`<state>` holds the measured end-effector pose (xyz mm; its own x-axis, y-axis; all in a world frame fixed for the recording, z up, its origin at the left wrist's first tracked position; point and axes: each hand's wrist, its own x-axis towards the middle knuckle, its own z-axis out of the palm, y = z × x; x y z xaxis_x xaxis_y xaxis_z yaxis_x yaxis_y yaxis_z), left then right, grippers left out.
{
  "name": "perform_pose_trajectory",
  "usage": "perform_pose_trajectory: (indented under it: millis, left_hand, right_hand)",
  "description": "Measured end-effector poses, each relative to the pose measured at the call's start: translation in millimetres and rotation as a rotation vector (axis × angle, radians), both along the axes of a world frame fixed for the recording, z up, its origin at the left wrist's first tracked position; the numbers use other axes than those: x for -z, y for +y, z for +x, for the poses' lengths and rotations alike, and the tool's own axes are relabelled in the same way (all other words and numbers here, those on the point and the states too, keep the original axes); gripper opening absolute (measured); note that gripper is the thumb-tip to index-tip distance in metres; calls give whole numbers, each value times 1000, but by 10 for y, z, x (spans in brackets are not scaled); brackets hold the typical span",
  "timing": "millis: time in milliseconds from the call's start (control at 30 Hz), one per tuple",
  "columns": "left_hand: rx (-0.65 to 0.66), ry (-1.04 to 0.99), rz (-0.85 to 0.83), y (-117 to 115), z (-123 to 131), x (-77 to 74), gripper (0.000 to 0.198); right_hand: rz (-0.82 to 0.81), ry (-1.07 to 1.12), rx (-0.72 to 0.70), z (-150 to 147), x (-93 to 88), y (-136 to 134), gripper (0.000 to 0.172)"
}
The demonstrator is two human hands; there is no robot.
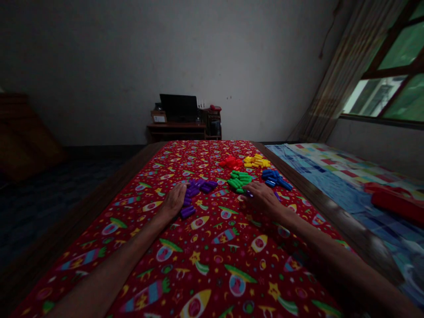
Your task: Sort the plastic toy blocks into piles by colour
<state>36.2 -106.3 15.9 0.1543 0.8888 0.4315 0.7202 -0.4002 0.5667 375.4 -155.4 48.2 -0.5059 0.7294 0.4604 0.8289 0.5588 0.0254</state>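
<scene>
Small plastic pegs lie sorted by colour on a red cloth with rocket prints point(212, 265). My left hand point(174, 199) rests flat beside the purple pile point(196, 191), fingers stretched and touching its left edge. My right hand point(261, 196) lies palm down just below the green pile point(239, 181), with a purple peg point(247, 193) under its fingertips. A blue pile point(275, 179) sits to the right of the green one. Red pegs point(231, 162) and yellow pegs point(256, 161) lie farther back.
The cloth covers a long wooden table point(331, 212). A bed with a patchwork sheet point(347, 176) and a red object point(395, 204) stands at the right. A desk with a dark screen point(179, 108) is against the far wall. A window with curtain point(380, 79) is at the upper right.
</scene>
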Motion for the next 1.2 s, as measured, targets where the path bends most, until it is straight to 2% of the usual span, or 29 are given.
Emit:
perform_pose_trajectory:
  millis: [100, 167, 233, 300, 400, 500, 600, 667, 767, 900, 1000, 1100, 1200]
  left_hand:
    - [-4, -3, -8, 2, 2, 2, 64]
    - [-9, -13, -15, 6, 2, 3, 65]
    - [-15, -28, -16, 6, 2, 5, 67]
    - [-18, -45, -15, 4, 4, 8, 67]
    - [-20, -65, -16, 0, 7, 16, 65]
    - [-28, -89, -6, 0, 4, 27, 65]
    - [-18, -102, -6, -11, -4, 28, 63]
    - [-10, -102, -15, -30, -8, 16, 63]
    - [-10, -95, -28, -60, -2, -12, 64]
    - [-11, -77, -27, -66, 5, -37, 65]
    - [-11, -72, -21, -49, -2, -33, 64]
    - [-9, -67, -11, -33, -7, -21, 62]
    - [-7, -68, -2, -26, -4, -8, 62]
  right_hand:
    - [-14, -66, 126, 449, 26, -12, 22]
    - [-39, -85, 152, 657, 60, -19, 20]
    - [-46, -66, 140, 747, 78, -20, 21]
    - [-8, -14, 126, 688, 55, -11, 22]
    - [7, 16, 38, 319, -56, 27, 22]
    - [-73, -4, -98, -257, -175, 105, 20]
    - [-121, 47, -207, -805, -219, 219, 17]
    - [-148, 67, -230, -1057, -205, 299, 21]
    - [-226, 28, -175, -1231, -145, 403, 22]
    - [-210, 22, -121, -1181, -29, 471, 17]
    - [-151, 53, -156, -1039, 23, 449, 18]
    - [-126, 88, -175, -826, -13, 347, 19]
    - [-89, 151, -131, -499, -99, 170, 23]
